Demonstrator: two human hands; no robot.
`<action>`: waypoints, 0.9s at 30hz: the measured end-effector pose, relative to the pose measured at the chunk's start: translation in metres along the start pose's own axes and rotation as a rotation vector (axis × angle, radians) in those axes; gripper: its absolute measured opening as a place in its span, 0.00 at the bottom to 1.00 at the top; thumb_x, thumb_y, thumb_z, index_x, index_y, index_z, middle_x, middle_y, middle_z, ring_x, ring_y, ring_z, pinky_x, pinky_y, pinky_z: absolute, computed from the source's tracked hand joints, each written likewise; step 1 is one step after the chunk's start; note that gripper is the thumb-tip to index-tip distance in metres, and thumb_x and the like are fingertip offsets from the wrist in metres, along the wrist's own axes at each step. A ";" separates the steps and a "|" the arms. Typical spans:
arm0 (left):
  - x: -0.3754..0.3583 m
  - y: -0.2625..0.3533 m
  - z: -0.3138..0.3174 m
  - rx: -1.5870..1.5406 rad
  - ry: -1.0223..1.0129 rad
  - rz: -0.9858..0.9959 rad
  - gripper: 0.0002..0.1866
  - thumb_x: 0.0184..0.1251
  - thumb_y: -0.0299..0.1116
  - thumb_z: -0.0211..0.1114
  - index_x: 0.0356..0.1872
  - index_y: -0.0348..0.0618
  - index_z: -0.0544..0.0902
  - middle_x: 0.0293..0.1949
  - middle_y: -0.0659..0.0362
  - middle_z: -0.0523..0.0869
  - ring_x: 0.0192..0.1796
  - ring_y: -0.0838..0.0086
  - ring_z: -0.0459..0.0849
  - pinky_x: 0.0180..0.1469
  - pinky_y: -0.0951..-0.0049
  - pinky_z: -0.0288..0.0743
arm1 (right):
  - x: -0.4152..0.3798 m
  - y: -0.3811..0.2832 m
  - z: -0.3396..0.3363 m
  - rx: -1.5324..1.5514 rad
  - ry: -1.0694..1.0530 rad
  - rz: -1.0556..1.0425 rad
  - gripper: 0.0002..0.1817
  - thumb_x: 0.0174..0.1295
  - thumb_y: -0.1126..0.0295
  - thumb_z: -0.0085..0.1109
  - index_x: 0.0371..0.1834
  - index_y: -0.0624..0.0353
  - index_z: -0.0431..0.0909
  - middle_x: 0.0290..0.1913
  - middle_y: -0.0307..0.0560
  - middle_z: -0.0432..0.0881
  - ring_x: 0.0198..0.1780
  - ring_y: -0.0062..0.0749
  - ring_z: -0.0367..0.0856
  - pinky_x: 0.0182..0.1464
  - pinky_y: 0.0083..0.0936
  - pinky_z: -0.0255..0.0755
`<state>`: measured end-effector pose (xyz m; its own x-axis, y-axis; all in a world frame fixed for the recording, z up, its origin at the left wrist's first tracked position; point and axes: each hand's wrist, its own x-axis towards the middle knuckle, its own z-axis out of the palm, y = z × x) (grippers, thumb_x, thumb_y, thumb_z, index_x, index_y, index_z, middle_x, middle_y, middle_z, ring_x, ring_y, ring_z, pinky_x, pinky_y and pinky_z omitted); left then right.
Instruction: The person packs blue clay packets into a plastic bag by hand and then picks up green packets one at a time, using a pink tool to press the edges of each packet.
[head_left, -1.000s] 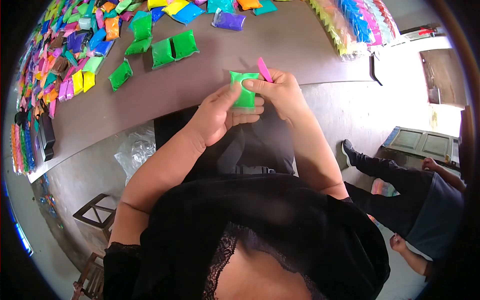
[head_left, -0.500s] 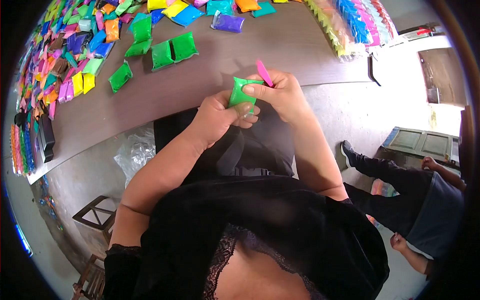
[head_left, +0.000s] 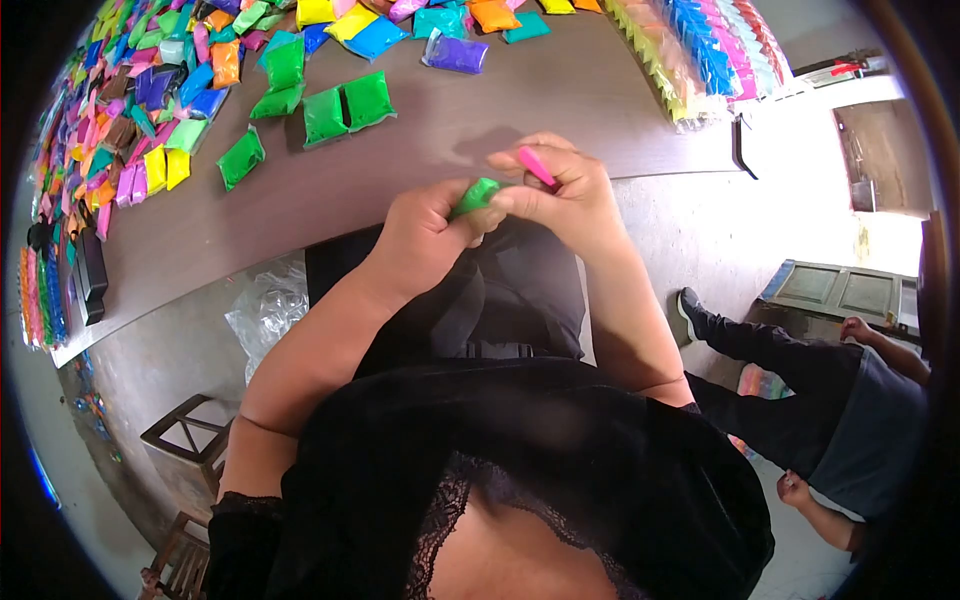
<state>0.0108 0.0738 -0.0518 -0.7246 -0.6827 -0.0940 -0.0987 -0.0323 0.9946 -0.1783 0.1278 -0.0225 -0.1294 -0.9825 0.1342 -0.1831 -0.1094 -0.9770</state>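
My left hand (head_left: 428, 230) is closed around a small clear packet of green clay (head_left: 478, 196), its top end sticking up from the fist. In my right hand (head_left: 562, 200), a slim pink plastic tool (head_left: 537, 164) lies between the fingers, and the thumb tip is right at the packet's upper edge. Both hands are above the table's near edge. On the tabletop beyond them lie more green packets: a pair side by side (head_left: 348, 107), a single one (head_left: 241, 158) to the left, and two overlapping (head_left: 284, 75) behind.
A big heap of multicoloured packets (head_left: 150, 95) covers the table's left and far side. Strips of coloured packets (head_left: 700, 55) hang over the right end. A clear plastic bag (head_left: 268, 310) is below the table, a stool (head_left: 190, 430) at left. Another person (head_left: 830, 400) is on the right.
The green packet has tilted and is wrapped deeper in my left fist. My right hand has rolled, its fingers lifting off the packet, with the pink tool turned along.
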 end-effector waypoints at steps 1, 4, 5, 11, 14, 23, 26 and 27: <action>0.000 0.000 0.000 0.097 -0.016 0.018 0.09 0.73 0.32 0.66 0.48 0.39 0.84 0.34 0.67 0.85 0.34 0.85 0.78 0.38 0.80 0.74 | 0.001 -0.001 -0.001 -0.130 -0.068 -0.101 0.11 0.53 0.77 0.75 0.39 0.63 0.88 0.38 0.40 0.82 0.41 0.22 0.80 0.42 0.21 0.74; 0.000 0.000 0.002 0.165 0.032 0.020 0.08 0.72 0.32 0.67 0.46 0.40 0.84 0.30 0.68 0.82 0.31 0.86 0.74 0.35 0.80 0.72 | 0.003 0.004 -0.001 -0.067 -0.135 -0.094 0.10 0.52 0.77 0.75 0.39 0.62 0.89 0.38 0.40 0.82 0.41 0.23 0.80 0.42 0.21 0.74; 0.001 0.000 0.003 0.165 0.033 0.022 0.08 0.72 0.32 0.67 0.46 0.40 0.84 0.30 0.68 0.82 0.31 0.86 0.74 0.35 0.80 0.72 | 0.004 0.005 -0.001 -0.068 -0.136 -0.095 0.10 0.52 0.77 0.75 0.39 0.62 0.89 0.38 0.40 0.82 0.41 0.23 0.80 0.42 0.21 0.74; -0.001 0.002 0.000 0.146 0.007 -0.018 0.08 0.71 0.33 0.68 0.42 0.39 0.85 0.27 0.69 0.79 0.31 0.86 0.73 0.35 0.79 0.71 | 0.006 0.008 -0.002 -0.097 -0.165 -0.086 0.08 0.54 0.77 0.74 0.37 0.62 0.88 0.36 0.40 0.82 0.41 0.23 0.80 0.41 0.21 0.74; -0.001 0.001 0.000 0.145 -0.030 -0.077 0.08 0.70 0.34 0.69 0.40 0.39 0.84 0.27 0.69 0.79 0.31 0.86 0.73 0.35 0.78 0.71 | 0.008 0.002 -0.006 -0.026 -0.185 0.029 0.06 0.56 0.76 0.73 0.35 0.63 0.87 0.35 0.41 0.82 0.38 0.23 0.80 0.40 0.21 0.73; 0.001 0.010 -0.004 -0.218 -0.138 -0.224 0.11 0.69 0.34 0.69 0.46 0.39 0.84 0.35 0.61 0.88 0.37 0.81 0.84 0.37 0.79 0.75 | 0.005 0.016 0.001 0.249 -0.065 0.254 0.10 0.63 0.68 0.70 0.35 0.66 0.86 0.29 0.38 0.82 0.32 0.21 0.78 0.37 0.23 0.73; -0.002 0.009 -0.006 -0.446 -0.260 -0.237 0.12 0.69 0.33 0.69 0.48 0.39 0.83 0.39 0.56 0.90 0.40 0.75 0.88 0.37 0.77 0.78 | 0.006 0.028 -0.015 0.714 -0.252 0.495 0.13 0.66 0.69 0.67 0.46 0.70 0.84 0.35 0.46 0.86 0.33 0.24 0.82 0.39 0.23 0.75; -0.003 0.009 -0.006 -0.489 -0.313 -0.249 0.13 0.68 0.36 0.70 0.48 0.39 0.83 0.39 0.57 0.90 0.39 0.75 0.88 0.36 0.77 0.77 | 0.005 0.023 -0.014 0.715 -0.250 0.494 0.13 0.66 0.69 0.67 0.46 0.70 0.84 0.35 0.46 0.86 0.33 0.24 0.82 0.39 0.23 0.75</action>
<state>0.0162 0.0716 -0.0421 -0.8929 -0.3679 -0.2596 -0.0201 -0.5433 0.8393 -0.1964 0.1220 -0.0415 0.1984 -0.9373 -0.2866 0.4969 0.3483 -0.7949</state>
